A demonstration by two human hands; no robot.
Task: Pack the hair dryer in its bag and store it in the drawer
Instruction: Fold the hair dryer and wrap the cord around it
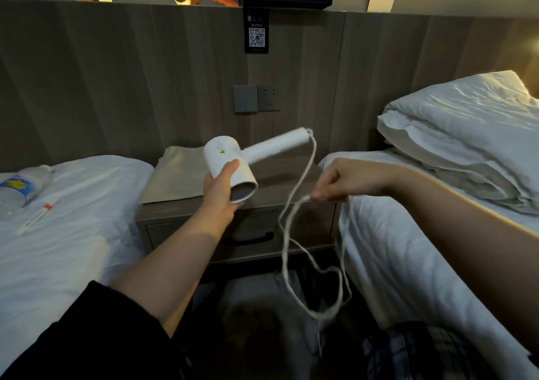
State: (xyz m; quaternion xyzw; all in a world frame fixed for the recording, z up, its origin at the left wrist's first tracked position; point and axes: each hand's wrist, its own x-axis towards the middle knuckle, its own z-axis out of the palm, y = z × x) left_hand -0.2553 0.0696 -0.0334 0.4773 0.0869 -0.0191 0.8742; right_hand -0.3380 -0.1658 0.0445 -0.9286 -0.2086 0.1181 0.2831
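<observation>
Head view: two white beds fill the sides. One bed (73, 234) lies left of the left hand (221, 193). The other bed (408, 248) lies right of the right hand (344, 181). A wood wall panel (116, 73) stands far behind both hands. Two plump white pillows (466, 134) are piled on the right bed, above and behind the right hand.

A gray nightstand (274, 181) sits between the beds, just behind and under both hands. A flat gray cloth bag (175, 175) lies on its top, just left of and behind the left hand. The drawer (250, 228) is under the left hand, and it is closed. Its dark handle (248, 238) sits just below that wrist.

The white hair dryer (227, 158) is up in the air over the nightstand, not in the bag. The left hand holds it tight, with fingers and thumb wrapped round the fat round body near the open mouth. The dryer's handle points up and away to the right.

The white cord (308, 164) comes from the end of that handle and drops down to the right hand. The right hand pinches the cord, with its fingers curled round it. Below that hand the cord hangs in long loose loops near the floor.

A plastic water bottle (20, 187) lies on the left bed, well left of the left hand. A thin white stick with an orange band (36, 215) lies just beside the bottle. A wall socket (268, 98) and a switch (245, 99) sit on the panel, above the dryer.
</observation>
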